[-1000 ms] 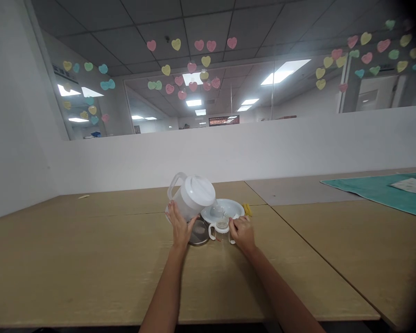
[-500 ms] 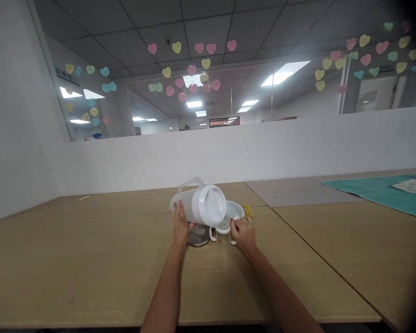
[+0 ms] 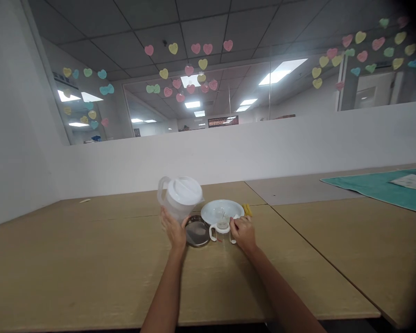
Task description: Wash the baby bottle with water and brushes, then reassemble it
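On your tabletop (image 3: 100, 268), a teal cloth (image 3: 377, 186) lies toward two o'clock. Your left hand (image 3: 174, 231) is clamped around the tilted white pitcher (image 3: 183, 196); the white bowl (image 3: 211, 212) sits toward its four o'clock, the round metal tray (image 3: 197, 232) toward its five. Your right hand (image 3: 244, 232) is curled around the right handle of the clear two-handled cup (image 3: 223, 232), at the bowl's six.

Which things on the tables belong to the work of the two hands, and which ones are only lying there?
Seem in use:
white lidded pitcher, held in the left hand
two-handled cup, at the right hand

Probably just lying there:
round metal dish
pale bowl
yellow item
teal cloth
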The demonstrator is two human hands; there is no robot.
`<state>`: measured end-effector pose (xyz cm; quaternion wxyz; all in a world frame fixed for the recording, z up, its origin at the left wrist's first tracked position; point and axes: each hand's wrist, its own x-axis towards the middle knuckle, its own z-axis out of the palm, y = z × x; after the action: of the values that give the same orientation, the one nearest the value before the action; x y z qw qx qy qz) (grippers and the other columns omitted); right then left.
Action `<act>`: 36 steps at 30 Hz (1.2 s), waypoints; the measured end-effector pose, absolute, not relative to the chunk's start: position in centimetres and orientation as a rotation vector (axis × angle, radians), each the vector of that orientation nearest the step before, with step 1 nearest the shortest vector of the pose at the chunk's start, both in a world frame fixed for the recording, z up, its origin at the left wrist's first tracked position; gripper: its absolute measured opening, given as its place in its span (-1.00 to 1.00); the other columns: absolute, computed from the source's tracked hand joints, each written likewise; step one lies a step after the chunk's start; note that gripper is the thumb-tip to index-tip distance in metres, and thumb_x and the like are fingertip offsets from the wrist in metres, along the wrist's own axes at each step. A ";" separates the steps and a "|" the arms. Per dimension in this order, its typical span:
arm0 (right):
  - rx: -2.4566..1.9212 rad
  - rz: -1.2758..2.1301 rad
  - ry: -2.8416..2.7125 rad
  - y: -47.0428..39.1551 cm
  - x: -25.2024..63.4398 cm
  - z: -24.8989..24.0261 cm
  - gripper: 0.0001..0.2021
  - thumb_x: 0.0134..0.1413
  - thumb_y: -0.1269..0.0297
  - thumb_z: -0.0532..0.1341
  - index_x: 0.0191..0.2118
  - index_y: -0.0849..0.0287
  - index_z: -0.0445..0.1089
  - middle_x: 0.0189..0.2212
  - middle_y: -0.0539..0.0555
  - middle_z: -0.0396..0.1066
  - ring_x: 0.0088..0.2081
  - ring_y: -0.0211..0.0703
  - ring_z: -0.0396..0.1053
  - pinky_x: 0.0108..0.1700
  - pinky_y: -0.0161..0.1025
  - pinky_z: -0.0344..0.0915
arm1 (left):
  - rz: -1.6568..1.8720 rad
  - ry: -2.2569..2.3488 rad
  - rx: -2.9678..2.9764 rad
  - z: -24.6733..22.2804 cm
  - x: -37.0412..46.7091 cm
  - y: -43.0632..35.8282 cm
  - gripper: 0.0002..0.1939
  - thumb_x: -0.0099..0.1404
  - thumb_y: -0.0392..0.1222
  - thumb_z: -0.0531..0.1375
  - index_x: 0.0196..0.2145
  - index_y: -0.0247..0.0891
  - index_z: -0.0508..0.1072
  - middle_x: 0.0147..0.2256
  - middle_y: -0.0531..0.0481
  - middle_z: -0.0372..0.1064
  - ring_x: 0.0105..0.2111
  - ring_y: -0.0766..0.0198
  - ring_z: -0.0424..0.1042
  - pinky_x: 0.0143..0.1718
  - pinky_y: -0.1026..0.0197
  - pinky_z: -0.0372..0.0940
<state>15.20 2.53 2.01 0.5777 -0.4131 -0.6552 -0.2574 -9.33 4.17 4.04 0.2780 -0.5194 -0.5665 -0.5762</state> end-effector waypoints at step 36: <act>-1.763 -0.055 -1.075 5.3 17.4 -1.1 -0.77 0.00 0.31 0.17 -0.23 0.35 0.38 -0.31 0.28 0.39 -0.26 0.06 0.34 -0.29 -0.19 0.09 | -1.601 -1.471 -1.315 6.0 -6.5 2.4 -0.16 0.23 0.12 0.13 0.27 -0.44 -0.08 0.21 -0.42 -0.08 0.21 -0.12 -0.03 0.15 -0.14 -0.07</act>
<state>17.38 5.31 -1.07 0.5124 -0.7328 -0.4471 -0.0229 -6.45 2.39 6.04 0.2959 -0.4943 -0.5530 -0.6019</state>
